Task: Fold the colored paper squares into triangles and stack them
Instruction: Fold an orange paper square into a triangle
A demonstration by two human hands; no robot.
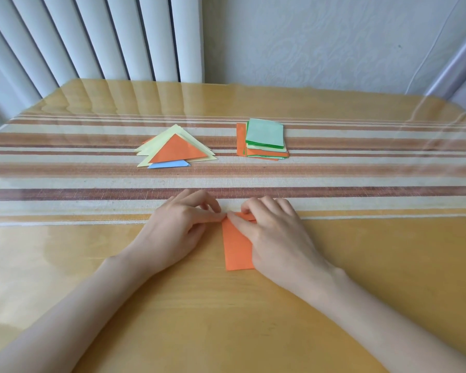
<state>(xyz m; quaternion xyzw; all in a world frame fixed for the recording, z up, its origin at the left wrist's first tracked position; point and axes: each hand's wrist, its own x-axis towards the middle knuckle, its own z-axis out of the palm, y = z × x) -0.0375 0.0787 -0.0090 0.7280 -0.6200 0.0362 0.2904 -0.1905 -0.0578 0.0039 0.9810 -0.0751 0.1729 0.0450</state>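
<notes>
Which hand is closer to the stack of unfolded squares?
Right. The right hand is on the orange paper, almost straight in front of the stack of squares; the left hand sits further left, in front of the folded triangles.

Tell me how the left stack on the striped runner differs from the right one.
The left stack holds folded triangles; the right stack holds flat, unfolded squares. The left stack's top sheet is orange, the right stack's pale green. The left stack is fanned out loosely; the right stack sits more squared up. Both rest on the striped runner.
</notes>
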